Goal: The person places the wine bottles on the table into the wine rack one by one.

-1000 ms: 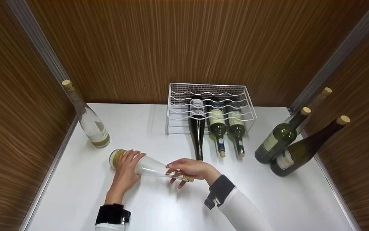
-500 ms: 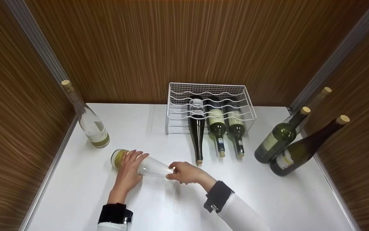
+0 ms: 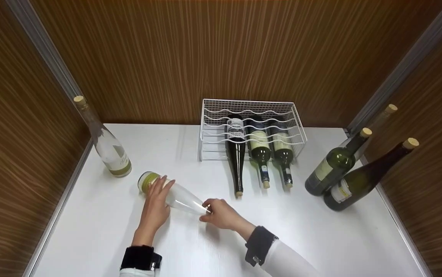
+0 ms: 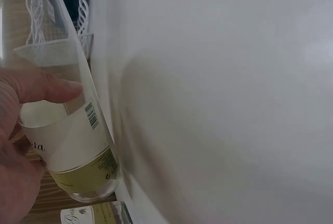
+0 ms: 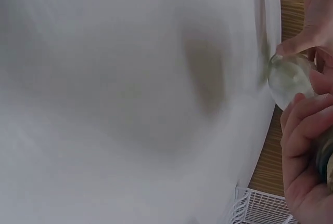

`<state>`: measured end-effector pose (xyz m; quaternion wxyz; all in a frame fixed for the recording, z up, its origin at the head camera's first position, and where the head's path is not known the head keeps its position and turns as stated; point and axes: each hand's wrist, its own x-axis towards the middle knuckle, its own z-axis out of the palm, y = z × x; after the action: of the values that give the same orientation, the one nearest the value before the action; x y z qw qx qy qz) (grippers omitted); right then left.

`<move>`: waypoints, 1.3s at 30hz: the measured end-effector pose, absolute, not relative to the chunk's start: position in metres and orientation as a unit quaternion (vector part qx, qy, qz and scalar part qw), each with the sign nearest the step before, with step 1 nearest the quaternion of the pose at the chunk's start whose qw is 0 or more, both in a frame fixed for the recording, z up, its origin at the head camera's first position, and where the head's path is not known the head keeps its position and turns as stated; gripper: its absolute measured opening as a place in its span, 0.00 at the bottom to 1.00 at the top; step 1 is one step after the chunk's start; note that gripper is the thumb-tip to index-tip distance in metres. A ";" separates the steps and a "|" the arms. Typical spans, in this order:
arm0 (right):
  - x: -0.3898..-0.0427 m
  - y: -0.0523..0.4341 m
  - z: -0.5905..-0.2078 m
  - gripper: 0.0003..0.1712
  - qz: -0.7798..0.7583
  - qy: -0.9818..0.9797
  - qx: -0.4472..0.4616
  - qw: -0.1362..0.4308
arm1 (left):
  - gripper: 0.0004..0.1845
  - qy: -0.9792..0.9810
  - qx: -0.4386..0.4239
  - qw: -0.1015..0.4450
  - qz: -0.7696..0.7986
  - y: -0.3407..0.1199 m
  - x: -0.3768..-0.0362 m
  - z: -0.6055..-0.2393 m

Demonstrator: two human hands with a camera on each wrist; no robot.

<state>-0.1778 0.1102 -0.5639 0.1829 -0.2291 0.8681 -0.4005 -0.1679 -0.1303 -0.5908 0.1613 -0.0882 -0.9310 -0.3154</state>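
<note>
Bottle [image 3: 184,200] | left hand [image 3: 155,208] grips body | right hand [image 3: 223,215] seemingly grips neck | hands apart

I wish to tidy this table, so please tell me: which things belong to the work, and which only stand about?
Belonging to the work:
held clear bottle
left hand, on its body
right hand, at its neck
probably wire rack
three bottles lying in it

Standing about, untouched:
left-side clear bottle
green bottle, right
dark bottle, right
rear clear bottle, right
Perhaps wanted later.
</note>
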 end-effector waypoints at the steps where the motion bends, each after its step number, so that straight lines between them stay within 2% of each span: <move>1: -0.176 0.110 -0.566 0.18 -0.412 0.864 -0.224 0.183 | 0.46 -0.930 -0.082 0.160 -0.321 -0.130 -0.167 -0.591; 6: -0.169 0.111 -0.575 0.16 -0.464 0.845 -0.201 0.175 | 0.43 -0.922 -0.057 0.168 -0.345 -0.127 -0.162 -0.591; 12: -0.162 0.116 -0.575 0.18 -0.542 0.801 -0.150 0.203 | 0.35 -0.902 -0.045 0.193 -0.384 -0.121 -0.160 -0.589; 16: -0.159 0.120 -0.573 0.19 -0.569 0.784 -0.124 0.215 | 0.26 -0.887 -0.040 0.156 -0.433 -0.113 -0.157 -0.589; 20: -0.155 0.125 -0.571 0.23 -0.585 0.771 -0.105 0.230 | 0.29 -0.865 -0.024 0.097 -0.493 -0.101 -0.154 -0.589; 23: -0.151 0.128 -0.571 0.25 -0.593 0.765 -0.095 0.234 | 0.30 -0.850 -0.014 0.077 -0.522 -0.092 -0.153 -0.589; 28: -0.142 0.134 -0.571 0.27 -0.611 0.750 -0.070 0.244 | 0.28 -0.830 -0.024 0.079 -0.551 -0.082 -0.153 -0.590; 39: -0.112 0.131 -0.569 0.22 -0.642 0.720 0.024 0.263 | 0.28 -0.829 -0.048 0.063 -0.554 -0.065 -0.150 -0.594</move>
<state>-0.1122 0.1313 -0.5687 0.2625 0.0236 0.7199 -0.6420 -0.1498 -0.0650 -0.5935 0.0630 -0.0476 -0.8290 -0.5537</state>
